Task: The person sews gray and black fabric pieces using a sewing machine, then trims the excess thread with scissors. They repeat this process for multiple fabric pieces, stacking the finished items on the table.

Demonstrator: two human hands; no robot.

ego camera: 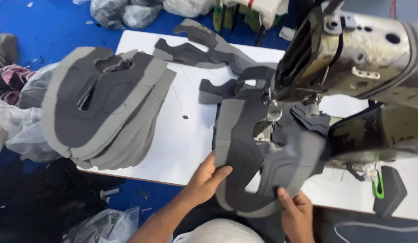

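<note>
A grey two-tone shoe-upper piece (245, 153) lies under the head of an industrial sewing machine (353, 49), draped over its post. My left hand (206, 180) grips the piece's left edge, thumb on top. My right hand (295, 215) pinches its lower edge near the table's front. The needle area (272, 112) sits just above the piece's cut-out opening. Smaller dark grey pieces (310, 118) hang at the machine's right side.
A stack of several sewn grey uppers (105, 103) rests on the white table (186, 148) at left. Loose dark grey cut parts (204, 49) lie at the back. Plastic bags (24, 130) sit on the blue floor. A small green-handled tool (378, 184) lies at right.
</note>
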